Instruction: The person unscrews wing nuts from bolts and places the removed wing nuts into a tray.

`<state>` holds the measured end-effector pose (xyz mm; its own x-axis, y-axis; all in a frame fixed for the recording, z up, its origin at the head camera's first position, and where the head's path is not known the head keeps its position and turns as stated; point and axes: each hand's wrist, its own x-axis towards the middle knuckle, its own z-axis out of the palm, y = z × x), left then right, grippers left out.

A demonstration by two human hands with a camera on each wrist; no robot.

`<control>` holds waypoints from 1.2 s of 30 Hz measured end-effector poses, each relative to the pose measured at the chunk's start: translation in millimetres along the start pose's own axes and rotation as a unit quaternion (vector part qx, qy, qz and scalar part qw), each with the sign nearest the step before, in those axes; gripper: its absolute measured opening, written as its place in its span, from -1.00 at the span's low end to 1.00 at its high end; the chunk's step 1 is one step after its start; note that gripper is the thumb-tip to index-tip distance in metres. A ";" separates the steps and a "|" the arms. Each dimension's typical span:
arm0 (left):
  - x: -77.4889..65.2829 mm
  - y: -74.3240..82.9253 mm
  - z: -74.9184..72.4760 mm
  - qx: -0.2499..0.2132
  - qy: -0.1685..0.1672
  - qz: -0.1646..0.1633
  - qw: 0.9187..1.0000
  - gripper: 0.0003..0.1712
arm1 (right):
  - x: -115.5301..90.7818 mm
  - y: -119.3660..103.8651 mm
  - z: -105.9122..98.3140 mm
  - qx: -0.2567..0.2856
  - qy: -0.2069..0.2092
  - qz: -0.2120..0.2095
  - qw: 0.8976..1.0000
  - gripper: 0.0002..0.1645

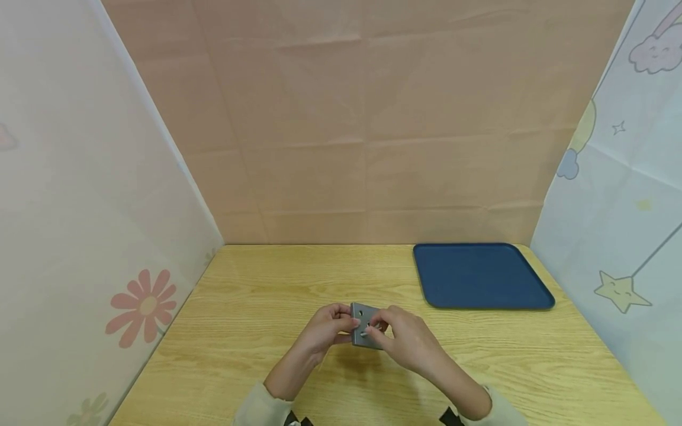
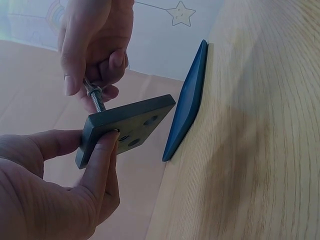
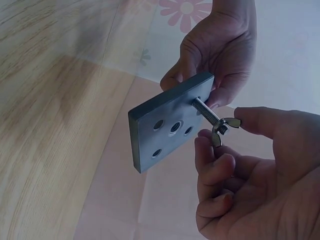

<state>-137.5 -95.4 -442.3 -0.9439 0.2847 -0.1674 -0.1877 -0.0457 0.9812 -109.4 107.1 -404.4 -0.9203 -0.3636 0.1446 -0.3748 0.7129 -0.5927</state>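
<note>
A grey square metal plate [image 1: 367, 341] with several round holes is held tilted above the table. My left hand [image 1: 326, 329] pinches it at one edge, the thumb on one face and fingers on the other, as the left wrist view also shows. From a hole near that edge a threaded rod [image 3: 204, 109] sticks out. Near the rod's outer end sits a silver wing nut [image 3: 218, 134], apart from the plate's face. My right hand [image 3: 270, 170] has it between thumb and fingers. In the left wrist view, the fingers partly hide the wing nut.
A dark blue tray [image 1: 479, 275] lies at the back right of the wooden table [image 1: 256, 296]. Behind the table rises a plain tan sheet [image 1: 298, 118]. Patterned pale sheets stand along the left and right sides.
</note>
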 end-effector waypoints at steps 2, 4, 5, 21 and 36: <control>0.2 0.1 -0.2 0.000 0.001 -0.001 1.000 -0.63 | -0.7 0.2 -0.2 0.002 -0.003 0.001 1.000 -0.82; 0.3 0.1 -0.4 0.000 0.002 -0.002 1.000 -0.63 | -1.2 0.3 -0.3 0.005 -0.007 0.002 1.000 -0.81; 0.3 0.1 -0.5 0.001 0.003 -0.002 1.000 -0.63 | -1.3 0.5 -0.2 0.005 -0.009 0.001 1.000 -0.81; 0.3 0.3 -1.4 -0.006 -0.004 -0.003 1.000 -0.64 | -0.2 -2.1 -1.0 -0.002 -0.007 -0.016 1.000 -0.87; -1.8 1.5 1.0 -0.003 -0.006 -0.006 1.000 -0.65 | 0.7 1.1 -0.2 0.017 0.023 -0.028 0.999 -0.87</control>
<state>-135.8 -95.0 -440.4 -0.9384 0.2962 -0.1777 -0.2003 -0.0475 0.9786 -110.4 107.8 -404.9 -0.9024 -0.3735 0.2147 -0.4226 0.6711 -0.6091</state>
